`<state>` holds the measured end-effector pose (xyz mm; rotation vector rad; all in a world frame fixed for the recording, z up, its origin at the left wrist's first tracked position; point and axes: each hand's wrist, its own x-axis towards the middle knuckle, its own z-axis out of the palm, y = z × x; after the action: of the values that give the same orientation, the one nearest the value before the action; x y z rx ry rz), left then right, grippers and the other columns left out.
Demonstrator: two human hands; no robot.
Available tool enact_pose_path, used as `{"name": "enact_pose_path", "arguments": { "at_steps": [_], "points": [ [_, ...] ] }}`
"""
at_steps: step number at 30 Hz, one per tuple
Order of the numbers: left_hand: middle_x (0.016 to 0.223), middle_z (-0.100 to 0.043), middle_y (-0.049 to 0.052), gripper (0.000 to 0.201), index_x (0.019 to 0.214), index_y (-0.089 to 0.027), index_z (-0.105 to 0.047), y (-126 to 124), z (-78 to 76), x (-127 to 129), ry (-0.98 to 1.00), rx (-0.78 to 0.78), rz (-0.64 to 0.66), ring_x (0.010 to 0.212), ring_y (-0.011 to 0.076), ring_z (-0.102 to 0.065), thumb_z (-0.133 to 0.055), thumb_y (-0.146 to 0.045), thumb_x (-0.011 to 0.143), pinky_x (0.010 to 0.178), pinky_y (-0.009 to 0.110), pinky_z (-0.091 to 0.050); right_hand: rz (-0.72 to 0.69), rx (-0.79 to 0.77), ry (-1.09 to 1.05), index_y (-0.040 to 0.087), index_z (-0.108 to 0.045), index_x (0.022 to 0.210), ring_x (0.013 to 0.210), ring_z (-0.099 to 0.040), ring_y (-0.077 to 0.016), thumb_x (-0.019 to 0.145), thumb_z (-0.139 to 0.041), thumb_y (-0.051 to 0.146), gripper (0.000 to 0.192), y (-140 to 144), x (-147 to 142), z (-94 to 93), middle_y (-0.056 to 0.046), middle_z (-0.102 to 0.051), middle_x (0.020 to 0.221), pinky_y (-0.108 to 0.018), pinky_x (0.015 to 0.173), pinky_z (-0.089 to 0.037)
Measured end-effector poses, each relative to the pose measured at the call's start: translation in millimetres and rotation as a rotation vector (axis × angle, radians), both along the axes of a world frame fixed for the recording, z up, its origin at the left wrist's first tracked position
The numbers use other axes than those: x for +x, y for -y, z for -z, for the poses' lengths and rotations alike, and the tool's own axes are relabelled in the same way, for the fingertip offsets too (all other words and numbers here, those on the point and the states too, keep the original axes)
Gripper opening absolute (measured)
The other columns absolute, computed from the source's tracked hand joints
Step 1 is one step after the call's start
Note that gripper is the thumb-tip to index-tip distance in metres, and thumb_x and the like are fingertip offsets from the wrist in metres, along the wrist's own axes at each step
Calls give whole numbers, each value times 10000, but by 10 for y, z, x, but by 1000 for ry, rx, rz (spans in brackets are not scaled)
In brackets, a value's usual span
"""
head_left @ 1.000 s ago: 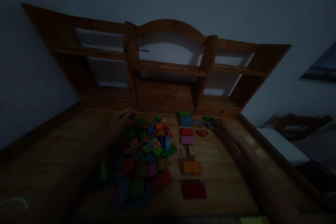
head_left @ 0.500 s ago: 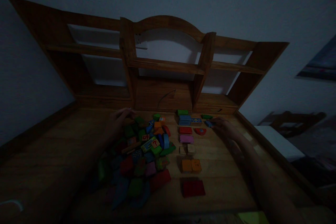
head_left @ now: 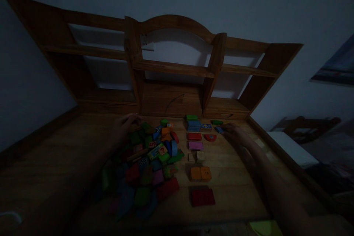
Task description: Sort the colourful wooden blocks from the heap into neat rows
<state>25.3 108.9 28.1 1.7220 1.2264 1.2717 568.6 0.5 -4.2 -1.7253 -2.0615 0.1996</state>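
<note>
In the dim head view, my left hand (head_left: pixel 125 124) is at the far left edge of a heap of coloured wooden blocks, beside a dark green block (head_left: pixel 148 128). Its fingers reach forward, loosely bent, and nothing shows in them. My right hand (head_left: pixel 235 132) is at the far right of the sorted blocks, its fingertips closed at the right end of a small blue block (head_left: pixel 219 129) on the table. Close by lie a green block (head_left: pixel 217 122), a red half-round block (head_left: pixel 210 138) and a blue patterned block (head_left: pixel 206 127).
Sorted blocks run towards me: a green block (head_left: pixel 191 117), blue blocks (head_left: pixel 194 125), a red block (head_left: pixel 194 136), a pink block (head_left: pixel 195 145), plain blocks (head_left: pixel 200 156), orange blocks (head_left: pixel 200 173) and a dark red block (head_left: pixel 202 197). A wooden shelf (head_left: pixel 174 68) stands behind.
The view has shifted very slightly. Both hands stay at nearly the same places, and the blocks lie as before.
</note>
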Motion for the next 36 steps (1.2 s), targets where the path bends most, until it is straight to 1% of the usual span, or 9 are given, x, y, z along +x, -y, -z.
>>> {"name": "enact_pose_path", "arguments": {
  "at_steps": [3,6,11,18,21,26,30,33,36],
  "points": [
    [869,-731,47,362,857,-212,-759,-2,1,3,20,18,10,893,230,-681,-562,-507,929,794,302,-528,-9,12,-4,208,-740,1227,1147,-651,-319,926,-583,410,396,-9,15,24,-149,-696,1253,-482,1032,-515],
    [863,-719,45,372,844,-202,-757,2,1,11,25,28,12,889,224,-670,-553,-497,940,819,307,-520,-18,17,-10,231,-733,1246,1124,-659,-310,941,-575,410,388,-5,0,18,-135,-700,1246,-474,1008,-527],
    [858,-718,58,379,853,-193,-759,-11,26,12,47,25,27,872,220,-664,-559,-501,944,768,298,-522,-49,44,-27,241,-723,1264,1133,-653,-299,951,-574,397,379,-7,-46,18,-121,-695,1269,-477,1007,-528],
    [858,-732,54,366,862,-212,-772,-82,88,-38,31,9,18,865,239,-673,-583,-520,922,686,287,-517,-31,40,-59,255,-716,1269,1147,-655,-299,948,-584,409,380,-9,-57,29,-108,-704,1272,-483,1023,-521],
    [865,-732,54,371,863,-201,-768,-97,101,-44,38,19,18,867,232,-673,-582,-516,925,716,290,-515,32,97,-90,246,-731,1213,1138,-658,-303,980,-530,474,383,-7,-48,-2,-111,-719,1234,-482,1017,-521],
    [877,-727,55,398,861,-197,-748,-76,86,-12,40,56,32,902,234,-670,-553,-534,942,823,315,-517,169,225,-95,212,-724,1176,1141,-642,-314,1031,-395,510,467,-19,-20,-13,-136,-711,1217,-506,1028,-490],
    [885,-727,53,420,886,-188,-740,-68,103,11,-24,42,104,893,235,-671,-543,-555,941,782,301,-520,224,277,-87,185,-730,1138,1080,-657,-324,1034,-375,545,516,-26,-64,6,-157,-725,1151,-498,966,-509],
    [936,-742,59,423,927,-194,-752,-88,157,14,-163,70,126,907,240,-682,-553,-568,938,775,304,-519,227,308,-81,181,-731,1086,1001,-674,-322,1026,-392,579,527,-57,-176,-68,-159,-732,1081,-470,873,-536],
    [1017,-746,61,361,944,-210,-751,-135,236,11,-304,188,159,966,239,-684,-567,-521,945,864,322,-511,178,342,-76,200,-722,1086,956,-685,-293,1020,-434,584,484,-140,-447,-301,-137,-733,1067,-423,823,-546]
  ]
}}
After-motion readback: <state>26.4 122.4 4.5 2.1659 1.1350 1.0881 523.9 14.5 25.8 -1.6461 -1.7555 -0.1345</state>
